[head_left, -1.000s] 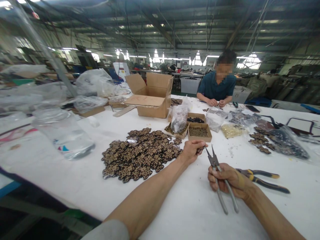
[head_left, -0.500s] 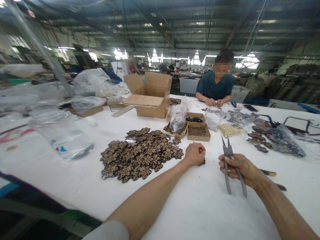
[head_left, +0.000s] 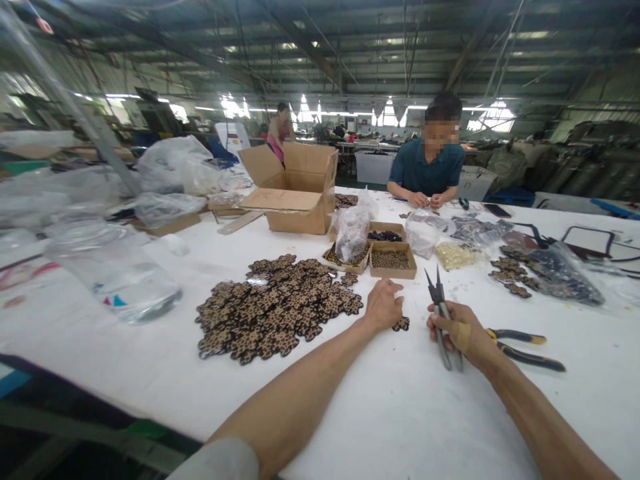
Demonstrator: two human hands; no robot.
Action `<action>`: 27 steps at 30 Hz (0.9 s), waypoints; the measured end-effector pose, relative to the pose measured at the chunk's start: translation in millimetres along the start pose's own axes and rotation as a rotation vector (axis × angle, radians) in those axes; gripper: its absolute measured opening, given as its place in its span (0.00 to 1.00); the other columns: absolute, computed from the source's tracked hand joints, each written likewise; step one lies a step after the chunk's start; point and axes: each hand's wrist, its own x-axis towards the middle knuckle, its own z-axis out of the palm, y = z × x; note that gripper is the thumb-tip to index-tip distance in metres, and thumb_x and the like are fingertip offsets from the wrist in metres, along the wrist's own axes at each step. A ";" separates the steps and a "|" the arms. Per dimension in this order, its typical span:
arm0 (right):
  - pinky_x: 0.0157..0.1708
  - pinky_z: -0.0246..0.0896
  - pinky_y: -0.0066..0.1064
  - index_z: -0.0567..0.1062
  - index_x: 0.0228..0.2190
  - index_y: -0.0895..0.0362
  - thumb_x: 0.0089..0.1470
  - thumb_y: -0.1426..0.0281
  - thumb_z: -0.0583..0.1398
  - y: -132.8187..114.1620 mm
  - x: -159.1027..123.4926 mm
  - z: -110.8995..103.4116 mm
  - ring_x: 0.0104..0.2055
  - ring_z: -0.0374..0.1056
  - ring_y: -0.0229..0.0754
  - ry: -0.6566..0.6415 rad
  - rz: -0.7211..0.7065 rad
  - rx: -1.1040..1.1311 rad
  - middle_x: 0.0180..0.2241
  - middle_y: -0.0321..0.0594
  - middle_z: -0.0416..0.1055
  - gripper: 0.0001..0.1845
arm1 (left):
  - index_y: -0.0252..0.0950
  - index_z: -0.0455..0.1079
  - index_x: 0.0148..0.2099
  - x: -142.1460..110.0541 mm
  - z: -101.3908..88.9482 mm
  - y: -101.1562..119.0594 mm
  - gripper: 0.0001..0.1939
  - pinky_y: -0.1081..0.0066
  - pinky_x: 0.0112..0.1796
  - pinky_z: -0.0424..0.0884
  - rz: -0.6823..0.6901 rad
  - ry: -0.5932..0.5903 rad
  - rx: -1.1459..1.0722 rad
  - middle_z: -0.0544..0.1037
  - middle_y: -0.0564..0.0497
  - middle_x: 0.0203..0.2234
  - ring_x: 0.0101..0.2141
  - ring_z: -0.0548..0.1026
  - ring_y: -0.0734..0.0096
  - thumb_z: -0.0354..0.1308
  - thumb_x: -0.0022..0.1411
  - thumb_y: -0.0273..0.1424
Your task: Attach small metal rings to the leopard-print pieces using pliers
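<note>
My left hand point(head_left: 385, 305) is low over the white table, its index finger stretched out apart from the thumb. Nothing shows in it, though the curled fingers are partly hidden. A single leopard-print patch point(head_left: 401, 325) lies just beside its fingers, partly covered. My right hand point(head_left: 457, 327) grips a pair of long-nosed pliers point(head_left: 440, 308), jaws pointing up and slightly parted; a tan strip wraps the thumb. Left of my hands spreads a big pile of leopard-print patches point(head_left: 280, 307). Beyond the left hand stands a small box of brass-coloured bits point(head_left: 393, 260).
Yellow-and-black pliers point(head_left: 525, 350) lie right of my right hand. Farther back are an open carton point(head_left: 300, 220), another tray of dark pieces point(head_left: 385, 236) and plastic bags point(head_left: 353, 233). A clear jug point(head_left: 135, 293) stands left. A co-worker point(head_left: 427, 163) sits across the table.
My left hand's index finger has straightened away from the thumb. The right hand has tilted the pliers leftward, and their handles have come closer together. More of the yellow-and-black pliers shows.
</note>
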 end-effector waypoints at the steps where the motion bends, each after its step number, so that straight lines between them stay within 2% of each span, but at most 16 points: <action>1: 0.11 0.52 0.23 0.67 0.43 0.60 0.52 0.59 0.65 0.2 0.3 -0.4 0.24 0.69 0.42 0.012 -0.002 0.001 0.29 0.42 0.72 0.23 | 0.38 0.75 0.47 1.4 1.4 -0.2 0.13 0.66 0.48 0.67 0.001 -0.025 0.016 0.73 0.46 0.41 0.44 0.70 0.63 0.56 0.61 0.31; 5: 0.11 0.52 0.23 0.68 0.43 0.60 0.51 0.60 0.65 0.8 1.8 -0.2 0.23 0.69 0.42 0.000 -0.003 -0.008 0.28 0.42 0.73 0.23 | 0.39 0.78 0.40 7.4 4.4 2.8 0.10 0.67 0.45 0.67 -0.030 -0.062 0.048 0.73 0.47 0.38 0.42 0.70 0.63 0.55 0.61 0.30; 10: 0.10 0.52 0.22 0.68 0.44 0.60 0.51 0.60 0.65 1.6 2.7 -0.3 0.24 0.70 0.42 -0.019 -0.005 0.023 0.30 0.43 0.73 0.23 | 0.36 0.75 0.35 11.3 3.7 6.3 0.06 0.68 0.42 0.67 -0.038 -0.109 0.103 0.74 0.46 0.36 0.39 0.71 0.64 0.57 0.59 0.28; 14: 0.09 0.48 0.21 0.68 0.43 0.61 0.51 0.62 0.65 -0.6 2.8 -3.9 0.24 0.69 0.41 -0.028 0.050 0.087 0.31 0.44 0.73 0.22 | 0.34 0.73 0.35 11.5 4.8 6.1 0.03 0.67 0.42 0.66 -0.018 -0.111 0.157 0.73 0.45 0.36 0.39 0.70 0.63 0.59 0.57 0.27; 18: 0.08 0.45 0.21 0.69 0.42 0.62 0.48 0.65 0.67 -2.1 6.6 -9.8 0.25 0.70 0.42 -0.037 0.132 0.172 0.34 0.49 0.74 0.22 | 0.36 0.72 0.38 9.7 3.2 4.4 0.05 0.69 0.42 0.67 -0.029 -0.055 0.096 0.74 0.47 0.37 0.40 0.71 0.65 0.55 0.59 0.26; 22: 0.09 0.46 0.21 0.70 0.41 0.63 0.45 0.67 0.69 -4.8 11.9 -14.2 0.28 0.70 0.43 0.022 0.074 0.318 0.33 0.48 0.73 0.23 | 0.38 0.73 0.40 5.8 -1.5 6.1 0.08 0.71 0.43 0.67 -0.009 -0.010 0.027 0.75 0.49 0.37 0.41 0.72 0.68 0.53 0.62 0.26; 27: 0.08 0.45 0.21 0.70 0.38 0.61 0.39 0.70 0.70 -7.7 11.2 -20.6 0.23 0.69 0.41 0.066 0.079 0.373 0.32 0.46 0.74 0.23 | 0.39 0.75 0.43 15.3 -3.3 20.3 0.10 0.70 0.44 0.67 -0.060 -0.045 0.083 0.75 0.49 0.36 0.40 0.73 0.67 0.54 0.62 0.30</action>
